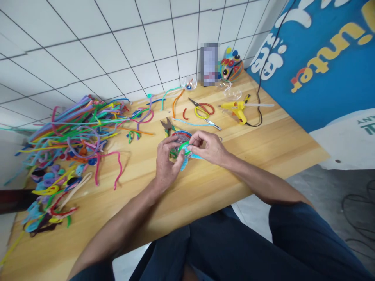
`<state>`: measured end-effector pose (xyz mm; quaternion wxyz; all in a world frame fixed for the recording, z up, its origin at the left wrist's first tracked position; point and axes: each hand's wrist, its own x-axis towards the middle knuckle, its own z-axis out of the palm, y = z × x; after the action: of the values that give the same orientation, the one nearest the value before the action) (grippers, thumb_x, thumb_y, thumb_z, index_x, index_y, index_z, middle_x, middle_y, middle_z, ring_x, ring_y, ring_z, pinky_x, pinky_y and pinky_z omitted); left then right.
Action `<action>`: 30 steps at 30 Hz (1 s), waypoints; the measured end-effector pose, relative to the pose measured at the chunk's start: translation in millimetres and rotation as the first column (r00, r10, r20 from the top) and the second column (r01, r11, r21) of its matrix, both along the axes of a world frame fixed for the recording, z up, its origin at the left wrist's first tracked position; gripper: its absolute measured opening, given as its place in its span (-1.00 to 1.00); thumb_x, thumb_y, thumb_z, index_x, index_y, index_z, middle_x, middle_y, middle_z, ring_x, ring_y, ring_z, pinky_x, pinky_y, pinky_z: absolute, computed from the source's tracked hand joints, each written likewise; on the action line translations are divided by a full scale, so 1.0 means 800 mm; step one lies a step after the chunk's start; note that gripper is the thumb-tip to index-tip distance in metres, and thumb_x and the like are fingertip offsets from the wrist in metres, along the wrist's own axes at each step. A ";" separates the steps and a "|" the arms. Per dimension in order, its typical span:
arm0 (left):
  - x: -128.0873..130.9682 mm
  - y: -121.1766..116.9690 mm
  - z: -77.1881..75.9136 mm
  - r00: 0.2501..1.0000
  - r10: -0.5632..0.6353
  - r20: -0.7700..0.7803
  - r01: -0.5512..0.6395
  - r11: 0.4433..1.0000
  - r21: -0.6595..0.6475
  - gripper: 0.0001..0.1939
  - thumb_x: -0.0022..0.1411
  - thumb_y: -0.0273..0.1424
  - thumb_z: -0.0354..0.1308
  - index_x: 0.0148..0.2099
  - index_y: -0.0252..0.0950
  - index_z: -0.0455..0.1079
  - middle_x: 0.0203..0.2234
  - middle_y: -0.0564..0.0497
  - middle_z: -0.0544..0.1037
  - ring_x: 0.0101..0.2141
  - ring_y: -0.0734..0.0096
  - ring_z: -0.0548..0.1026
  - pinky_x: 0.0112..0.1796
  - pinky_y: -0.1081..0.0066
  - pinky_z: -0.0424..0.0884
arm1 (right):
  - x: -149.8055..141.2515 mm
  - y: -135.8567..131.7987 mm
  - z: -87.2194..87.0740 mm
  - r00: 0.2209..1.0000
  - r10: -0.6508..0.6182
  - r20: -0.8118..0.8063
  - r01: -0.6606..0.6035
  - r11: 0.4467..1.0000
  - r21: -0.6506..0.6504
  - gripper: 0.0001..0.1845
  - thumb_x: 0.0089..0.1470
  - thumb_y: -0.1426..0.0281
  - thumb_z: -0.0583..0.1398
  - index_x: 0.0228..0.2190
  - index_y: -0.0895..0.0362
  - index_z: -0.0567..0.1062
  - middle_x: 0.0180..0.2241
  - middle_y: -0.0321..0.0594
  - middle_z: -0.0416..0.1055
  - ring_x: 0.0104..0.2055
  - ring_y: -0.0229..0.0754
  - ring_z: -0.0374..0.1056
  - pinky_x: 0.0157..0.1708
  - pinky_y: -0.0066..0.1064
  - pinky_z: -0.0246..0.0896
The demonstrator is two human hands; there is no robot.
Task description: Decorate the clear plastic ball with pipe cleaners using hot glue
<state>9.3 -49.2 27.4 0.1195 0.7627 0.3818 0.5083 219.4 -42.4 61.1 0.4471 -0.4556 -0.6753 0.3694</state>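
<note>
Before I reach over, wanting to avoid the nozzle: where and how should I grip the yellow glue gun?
Probably by the handle, from the near side with the right hand: the glue gun lies with its handle toward you, nozzle pointing left, glue stick jutting right.

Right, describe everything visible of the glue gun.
The glue gun looks like yellow plastic. It lies on its side on the table, right of the scissors, nozzle toward them. A pale, translucent stick juts from its back; a black cord leaves its handle's base. Neither the left hand nor the right hand touches it.
</note>
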 end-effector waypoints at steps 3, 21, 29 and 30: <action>-0.001 0.000 -0.001 1.000 -0.007 0.000 0.007 1.000 0.009 -0.81 0.55 -0.23 0.26 0.09 -0.19 0.44 0.11 -0.14 0.62 0.15 0.11 0.61 0.13 0.04 0.56 | -0.003 0.000 -0.002 1.000 -0.007 -0.009 0.008 1.000 0.019 -0.85 0.13 0.27 0.36 -0.34 0.08 0.55 -0.46 -0.37 0.46 -0.44 -0.28 0.30 -0.40 -0.41 0.22; -0.002 0.001 -0.001 0.999 -0.030 0.029 0.031 0.999 -0.031 -0.80 0.52 -0.27 0.26 0.09 -0.19 0.42 0.12 -0.14 0.60 0.16 0.11 0.59 0.13 0.04 0.55 | -0.004 0.000 -0.002 0.998 -0.020 -0.054 0.019 1.000 -0.016 -0.83 0.14 0.24 0.36 -0.34 0.07 0.54 -0.48 -0.37 0.46 -0.45 -0.27 0.30 -0.41 -0.41 0.22; -0.001 0.001 -0.001 0.999 -0.022 0.035 0.023 0.999 -0.036 -0.81 0.52 -0.28 0.27 0.08 -0.19 0.43 0.11 -0.14 0.60 0.15 0.11 0.59 0.13 0.04 0.54 | -0.001 -0.001 -0.002 0.997 -0.066 -0.049 0.068 0.997 0.038 -0.84 0.18 0.24 0.33 -0.33 0.07 0.55 -0.48 -0.37 0.44 -0.44 -0.27 0.29 -0.39 -0.40 0.23; -0.001 0.001 -0.001 0.999 -0.020 0.033 0.021 0.999 -0.032 -0.81 0.52 -0.27 0.27 0.08 -0.19 0.43 0.11 -0.14 0.60 0.15 0.11 0.59 0.13 0.04 0.54 | -0.002 -0.001 -0.003 0.998 -0.054 -0.032 0.056 0.997 0.055 -0.84 0.17 0.25 0.34 -0.32 0.07 0.56 -0.48 -0.38 0.44 -0.44 -0.27 0.29 -0.39 -0.40 0.23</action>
<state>8.1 -48.7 26.5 0.1431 0.7561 0.3801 0.5132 217.5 -43.4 58.4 0.4799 -0.4558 -0.6656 0.3449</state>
